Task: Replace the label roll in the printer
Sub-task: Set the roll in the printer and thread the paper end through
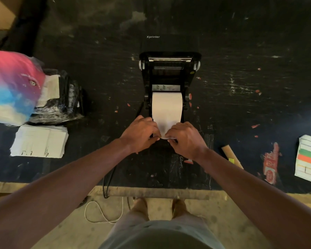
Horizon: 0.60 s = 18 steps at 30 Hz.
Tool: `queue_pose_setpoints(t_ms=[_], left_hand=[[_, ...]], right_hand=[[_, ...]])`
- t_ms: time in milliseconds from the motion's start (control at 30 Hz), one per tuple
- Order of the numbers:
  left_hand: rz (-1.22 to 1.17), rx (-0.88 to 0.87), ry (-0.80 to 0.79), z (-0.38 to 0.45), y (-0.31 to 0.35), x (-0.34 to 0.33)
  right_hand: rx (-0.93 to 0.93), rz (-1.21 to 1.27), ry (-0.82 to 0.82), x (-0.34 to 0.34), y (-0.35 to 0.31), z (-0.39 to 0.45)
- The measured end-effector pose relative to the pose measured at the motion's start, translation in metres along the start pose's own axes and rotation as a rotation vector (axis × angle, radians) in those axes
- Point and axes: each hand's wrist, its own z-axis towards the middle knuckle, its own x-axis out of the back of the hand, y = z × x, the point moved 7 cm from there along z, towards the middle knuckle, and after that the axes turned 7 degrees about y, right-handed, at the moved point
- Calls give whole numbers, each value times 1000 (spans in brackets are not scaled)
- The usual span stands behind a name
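- Label roll (167, 106): a white roll is seen seated in the open bay of the printer (169, 74), which stands near the middle of the bench (241, 42), with its lid thrown back toward the far edge.
- The roll's loose end is drawn toward the near edge, where it is pinched from both sides.
- The left hand (142, 133) is closed on the left corner of the paper end; the right hand (185, 139) is closed on the right corner, fingertips nearly meeting.
- The step in hand is judged to be freeing or squaring the leading edge before it is fed.
- For a good result, the end should be kept flat and pulled evenly by both hands, so that the web is not skewed between the side guides; whether the guides already touch the roll cannot be told.
- A stack of printed sheets (39, 141) and wrapped goods (61, 97) are seen toward the left edge, a colourful sheet (309, 159) at the right edge, well apart from the printer.
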Motion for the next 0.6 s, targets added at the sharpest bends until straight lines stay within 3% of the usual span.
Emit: queue_pose_setpoints(t_ms=[300,600], left_hand=[[-5,-38,142,-5,8,-1],[141,-74,200,-12,14,-4]], right_hand=[[29,-200,100,2,2,-11],[114,-275,73,0,1,-11]])
